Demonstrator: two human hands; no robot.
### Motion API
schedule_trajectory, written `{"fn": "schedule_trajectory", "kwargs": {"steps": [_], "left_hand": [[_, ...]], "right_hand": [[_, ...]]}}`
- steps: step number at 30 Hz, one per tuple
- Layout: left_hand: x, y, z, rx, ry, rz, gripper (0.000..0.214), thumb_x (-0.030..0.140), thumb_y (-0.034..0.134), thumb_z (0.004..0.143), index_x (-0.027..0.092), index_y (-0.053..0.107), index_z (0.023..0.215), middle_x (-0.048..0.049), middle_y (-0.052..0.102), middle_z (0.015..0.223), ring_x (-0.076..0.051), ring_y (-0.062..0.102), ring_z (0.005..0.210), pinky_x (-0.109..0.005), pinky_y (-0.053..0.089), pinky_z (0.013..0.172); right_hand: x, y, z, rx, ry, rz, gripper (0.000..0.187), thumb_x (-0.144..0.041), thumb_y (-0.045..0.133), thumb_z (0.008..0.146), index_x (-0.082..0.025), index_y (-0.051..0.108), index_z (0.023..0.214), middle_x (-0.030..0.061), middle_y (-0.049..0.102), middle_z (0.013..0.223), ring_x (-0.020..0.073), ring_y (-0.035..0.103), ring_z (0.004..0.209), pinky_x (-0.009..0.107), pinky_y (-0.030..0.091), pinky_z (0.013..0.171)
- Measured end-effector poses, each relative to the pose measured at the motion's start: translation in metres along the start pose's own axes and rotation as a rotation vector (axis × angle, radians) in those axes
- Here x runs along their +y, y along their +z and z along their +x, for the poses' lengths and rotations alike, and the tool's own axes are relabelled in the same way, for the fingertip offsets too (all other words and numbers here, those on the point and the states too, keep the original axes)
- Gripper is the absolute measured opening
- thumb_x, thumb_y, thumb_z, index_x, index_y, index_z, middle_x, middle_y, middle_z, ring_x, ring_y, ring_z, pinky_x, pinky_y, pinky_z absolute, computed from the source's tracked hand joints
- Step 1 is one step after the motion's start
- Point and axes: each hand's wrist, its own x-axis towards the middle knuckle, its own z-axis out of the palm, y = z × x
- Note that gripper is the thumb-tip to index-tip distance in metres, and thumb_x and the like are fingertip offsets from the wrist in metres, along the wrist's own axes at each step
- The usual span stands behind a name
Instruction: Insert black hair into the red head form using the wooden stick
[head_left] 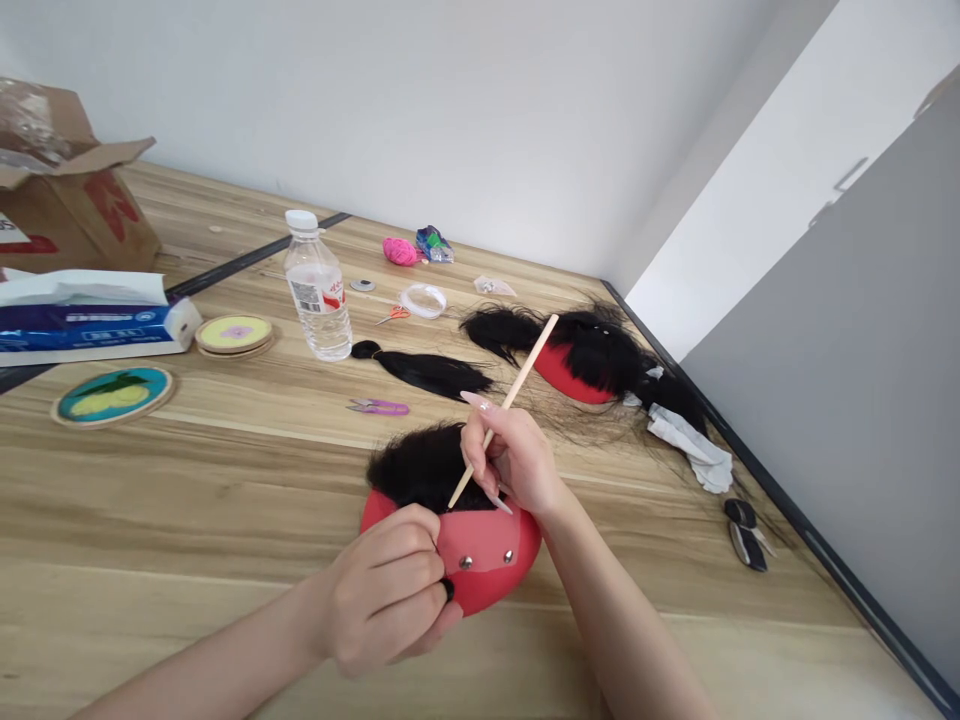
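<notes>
A red rounded form (495, 590) rests on the table in front of me, with black hair (420, 465) along its far side. A pale mesh patch (480, 530) lies over its top, with two silver pins (466, 563) stuck in near its lower edge. My right hand (514, 455) holds a slim wooden stick (525, 370) like a pen, its lower tip at the hair's front edge. Against the left side of the form, my left hand (390, 585) is closed in a pinch near that tip. Whatever sits between its fingertips is hidden. A black ring is on one finger.
Behind the form lie purple thread snips (379, 407), a tied black hair bundle (435, 373) and a water bottle (319, 290). Another red form (566, 375) with black hair stands back right. Embroidery hoops (112, 397), a tissue pack (90, 325) and a cardboard box (82, 215) occupy the left.
</notes>
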Motion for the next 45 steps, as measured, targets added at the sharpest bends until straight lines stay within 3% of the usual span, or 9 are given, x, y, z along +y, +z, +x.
{"fn": "schedule_trajectory", "kwargs": {"steps": [10, 18, 25, 32, 45], "left_hand": [[0.0, -0.001, -0.003, -0.025, -0.087, -0.017, 0.021, 0.004, 0.05, 0.086, 0.015, 0.054, 0.069, -0.0036, 0.062, 0.068, -0.014, 0.062, 0.07, -0.026, 0.061, 0.071], [0.004, -0.002, -0.001, 0.04, -0.07, 0.11, 0.027, 0.003, 0.047, 0.089, 0.016, 0.051, 0.066, 0.0001, 0.056, 0.063, -0.014, 0.058, 0.067, -0.03, 0.064, 0.071], [0.004, 0.001, -0.001, 0.055, -0.072, 0.142, 0.027, 0.004, 0.05, 0.087, 0.015, 0.051, 0.063, -0.0001, 0.054, 0.062, -0.013, 0.052, 0.062, -0.035, 0.066, 0.076], [0.001, 0.002, 0.0, 0.05, -0.028, 0.155, 0.027, 0.005, 0.05, 0.087, 0.017, 0.051, 0.062, 0.0009, 0.054, 0.06, -0.012, 0.047, 0.057, -0.034, 0.066, 0.078], [0.001, 0.002, 0.001, 0.076, -0.043, 0.161, 0.025, 0.004, 0.05, 0.087, 0.016, 0.052, 0.065, 0.0004, 0.053, 0.06, -0.013, 0.048, 0.06, -0.03, 0.065, 0.072]], "right_hand": [[0.003, -0.003, 0.002, 0.018, -0.013, 0.078, 0.053, -0.044, 0.047, 0.095, -0.018, 0.058, 0.051, -0.0029, 0.047, 0.038, 0.0074, 0.036, 0.029, 0.021, 0.022, 0.031], [-0.001, 0.0, 0.004, 0.077, 0.037, 0.016, 0.052, -0.043, 0.053, 0.095, -0.018, 0.051, 0.049, -0.0049, 0.044, 0.035, 0.0058, 0.034, 0.028, 0.019, 0.02, 0.031], [0.001, -0.002, 0.007, 0.074, 0.057, 0.089, 0.049, -0.049, 0.057, 0.09, -0.018, 0.054, 0.053, -0.0045, 0.048, 0.038, 0.0057, 0.036, 0.029, 0.017, 0.025, 0.03], [0.003, -0.004, 0.011, 0.122, 0.087, 0.089, 0.047, -0.057, 0.064, 0.083, -0.018, 0.056, 0.057, -0.0055, 0.048, 0.037, 0.0057, 0.037, 0.029, 0.016, 0.028, 0.031], [0.003, -0.004, 0.013, 0.199, 0.082, 0.096, 0.046, -0.057, 0.064, 0.083, -0.018, 0.056, 0.061, -0.0062, 0.048, 0.038, 0.0056, 0.039, 0.029, 0.015, 0.027, 0.03]]}}
